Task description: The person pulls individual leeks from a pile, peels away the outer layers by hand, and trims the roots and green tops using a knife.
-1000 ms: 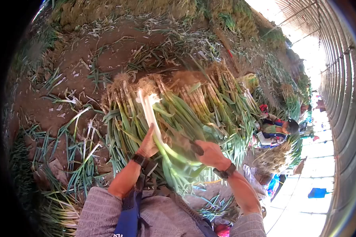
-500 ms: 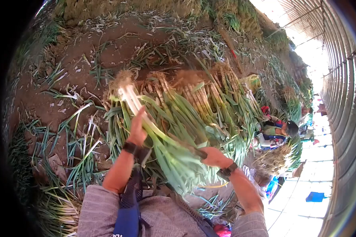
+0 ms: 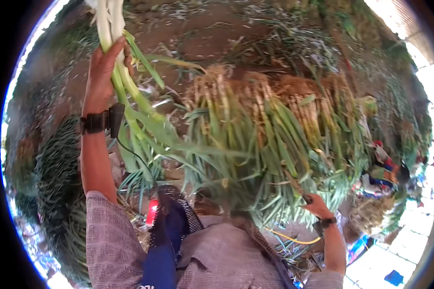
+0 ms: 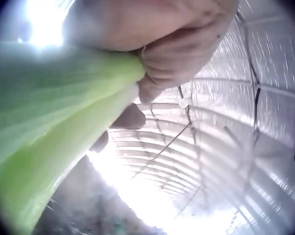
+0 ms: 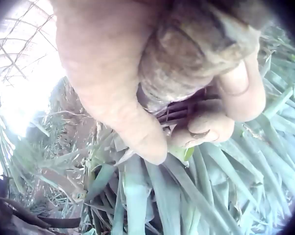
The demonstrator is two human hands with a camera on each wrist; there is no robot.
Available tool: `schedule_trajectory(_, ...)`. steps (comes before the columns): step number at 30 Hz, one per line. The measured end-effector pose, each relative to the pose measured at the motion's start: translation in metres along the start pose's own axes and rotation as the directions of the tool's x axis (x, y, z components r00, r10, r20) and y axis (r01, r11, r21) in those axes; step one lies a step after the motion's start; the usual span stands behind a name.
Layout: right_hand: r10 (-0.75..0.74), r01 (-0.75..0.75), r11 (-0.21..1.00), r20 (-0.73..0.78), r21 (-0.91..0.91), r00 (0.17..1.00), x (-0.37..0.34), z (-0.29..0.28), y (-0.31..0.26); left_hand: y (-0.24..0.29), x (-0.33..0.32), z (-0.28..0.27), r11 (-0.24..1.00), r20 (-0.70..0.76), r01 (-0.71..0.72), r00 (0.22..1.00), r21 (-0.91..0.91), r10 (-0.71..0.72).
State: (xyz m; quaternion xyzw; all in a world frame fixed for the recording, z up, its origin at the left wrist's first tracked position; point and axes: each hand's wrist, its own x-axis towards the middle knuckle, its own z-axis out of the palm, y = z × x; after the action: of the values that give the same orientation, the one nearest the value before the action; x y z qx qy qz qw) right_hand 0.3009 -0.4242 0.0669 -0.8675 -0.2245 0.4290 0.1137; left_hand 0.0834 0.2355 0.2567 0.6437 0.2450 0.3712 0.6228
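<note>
At the upper left of the head view, my raised left hand (image 3: 101, 77) grips a few leeks (image 3: 135, 91), white ends up and green leaves trailing down to the right. In the left wrist view the fingers of my left hand (image 4: 172, 44) are curled round green stalks (image 4: 64, 112). My right hand (image 3: 317, 207), at the lower right, holds a dark-handled tool (image 3: 294, 185) over the leaf ends of a row of leeks (image 3: 275, 125). In the right wrist view my right hand (image 5: 108, 73) is wrapped round its rough brown handle (image 5: 181, 58).
Loose leaves and trimmings litter the brown soil (image 3: 188, 33). More green plants (image 3: 58, 159) are heaped at the left. A yellow strip (image 3: 294, 238) curves below the row, and a person (image 3: 386, 173) is at the far right, with a root pile (image 3: 369, 212) nearby.
My left hand has carried the leeks from over the row to the upper left. The right hand now sits farther from it, low at the right. The head view has shifted left.
</note>
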Motion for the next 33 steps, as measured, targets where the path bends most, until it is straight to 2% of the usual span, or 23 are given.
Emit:
schedule_trajectory(1,0.021,-0.021,0.999,-0.008,0.027,1.0,-0.004,0.001,-0.003,-0.006,0.006,-0.021,1.0,-0.017,-0.002,1.0,0.027,0.002)
schedule_trajectory(3,-0.024,0.033,0.992,-0.075,0.118,0.997,-0.008,0.015,0.016,-0.027,0.012,-0.055,0.89,0.019,-0.001,1.0,0.457,-0.009)
schedule_trajectory(4,0.007,-0.001,0.996,-0.072,0.091,0.997,-0.01,0.019,0.019,-0.035,0.015,-0.067,0.82,-0.006,0.052,0.998,0.569,-0.059)
schedule_trajectory(5,0.063,-0.057,0.99,-0.039,0.125,0.997,-0.012,0.022,0.024,-0.053,0.028,-0.079,0.82,-0.005,0.048,0.998,0.57,-0.055)
schedule_trajectory(7,0.037,-0.032,0.988,-0.032,0.149,0.999,-0.021,0.023,0.013,-0.12,0.056,-0.123,0.459,0.083,-0.158,0.98,0.874,0.179)
schedule_trajectory(9,0.04,-0.033,0.984,-0.04,0.176,0.998,-0.025,0.019,-0.004,-0.22,0.064,-0.169,-0.08,0.266,-0.265,0.805,0.961,0.53)
schedule_trajectory(10,0.021,-0.009,0.987,-0.07,0.16,0.997,-0.024,0.017,-0.005,-0.227,0.058,-0.14,0.016,0.071,-0.078,0.961,0.997,0.267)
schedule_trajectory(11,0.013,0.002,0.99,-0.098,0.144,0.995,-0.028,0.013,-0.008,-0.231,0.033,-0.102,0.052,-0.11,0.112,0.993,0.992,-0.049)
schedule_trajectory(12,0.03,-0.011,0.987,-0.118,0.158,0.993,-0.031,0.003,-0.022,-0.231,0.009,-0.052,0.195,-0.067,0.092,0.989,0.976,-0.129)
schedule_trajectory(13,0.041,-0.018,0.985,-0.13,0.173,0.991,-0.031,-0.01,-0.037,-0.31,0.006,-0.056,0.112,0.392,-0.38,0.911,0.918,-0.13)
schedule_trajectory(14,0.05,-0.022,0.983,-0.149,0.181,0.988,-0.027,-0.019,-0.042,-0.274,-0.022,0.016,0.522,0.202,-0.025,0.937,0.852,-0.285)
schedule_trajectory(15,0.069,-0.034,0.978,-0.168,0.204,0.983,-0.018,-0.026,-0.042,-0.289,-0.04,0.054,0.634,0.183,0.172,0.872,0.754,-0.454)
schedule_trajectory(16,0.044,-0.009,0.985,-0.201,0.172,0.979,-0.009,-0.035,-0.047,-0.319,-0.055,0.089,0.723,0.294,0.092,0.873,0.685,-0.389)
schedule_trajectory(17,0.011,0.022,0.99,-0.232,0.138,0.973,0.001,-0.044,-0.052,-0.304,-0.067,0.138,0.776,0.294,0.338,0.785,0.533,-0.545)
schedule_trajectory(22,0.005,0.026,0.984,-0.175,0.178,0.985,0.073,-0.057,-0.047,-0.326,-0.097,0.302,0.803,0.41,0.514,0.691,0.302,-0.596)
schedule_trajectory(23,-0.031,0.061,0.985,-0.179,0.164,0.983,0.089,-0.056,-0.046,-0.328,-0.097,0.324,0.741,0.339,0.505,0.67,0.442,-0.66)
schedule_trajectory(24,0.003,0.021,0.949,-0.074,0.313,0.997,0.092,-0.066,-0.065,-0.334,-0.095,0.338,0.659,0.262,0.488,0.653,0.572,-0.711)
schedule_trajectory(25,0.003,0.02,0.947,-0.074,0.32,0.997,0.099,-0.065,-0.069,-0.36,-0.093,0.347,0.657,0.263,0.485,0.652,0.577,-0.712)
schedule_trajectory(27,-0.068,0.098,0.862,-0.079,0.498,0.995,0.111,-0.063,-0.068,-0.39,-0.093,0.367,0.533,0.215,0.589,0.525,0.608,-0.824)
schedule_trajectory(28,-0.043,0.062,0.892,-0.051,0.448,0.998,0.115,-0.063,-0.066,-0.395,-0.092,0.375,0.526,0.213,0.589,0.518,0.614,-0.829)
schedule_trajectory(31,-0.113,0.148,0.884,-0.103,0.444,0.988,0.127,-0.047,-0.043,-0.396,-0.084,0.376,0.589,0.191,0.686,0.568,0.426,-0.8)
schedule_trajectory(32,-0.08,0.092,0.869,-0.045,0.487,0.996,0.131,-0.043,-0.035,-0.427,-0.085,0.375,0.567,0.128,0.722,0.569,0.397,-0.813)
schedule_trajectory(33,-0.115,0.108,0.86,-0.017,0.498,0.993,0.132,-0.038,-0.028,-0.437,-0.089,0.379,0.608,0.026,0.632,0.683,0.481,-0.73)
